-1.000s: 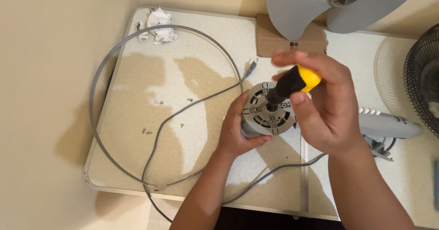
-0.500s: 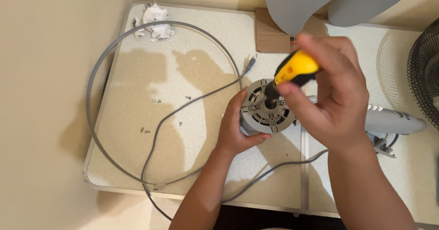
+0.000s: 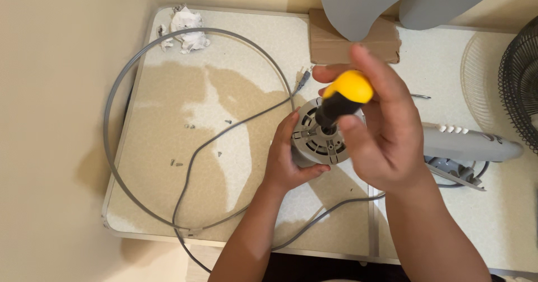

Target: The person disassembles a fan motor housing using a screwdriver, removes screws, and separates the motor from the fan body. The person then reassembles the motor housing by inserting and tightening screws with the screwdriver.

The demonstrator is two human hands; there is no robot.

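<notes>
Grey plastic and metal make up the fan motor, which stands near the middle of the table with its vented end face up. The left hand is closed around the motor's left side and holds it steady. The right hand is wrapped around a screwdriver with a yellow-capped, black-necked handle; the tool stands slightly tilted, its tip down at the motor's end face. The exact screw under the tip is hidden by the handle.

Progress, as judged from the layout: disassembly appears well advanced. The fan blade lies detached at the far edge, partly over a piece of cardboard. A wire guard sits at the right edge, and the grey trim ring lies loose on the left half of the table. Several small screws lie scattered left of centre. The control housing lies to the right of the motor, apart from it. The power cord loops across the table. Work on the motor's end face is not finished, since the driver is engaged there.

Compared with the frame half a second earlier, the screwdriver handle is tilted less to the right, with the right hand's fingers shifted around it. The left hand's grip and the motor's position match.
</notes>
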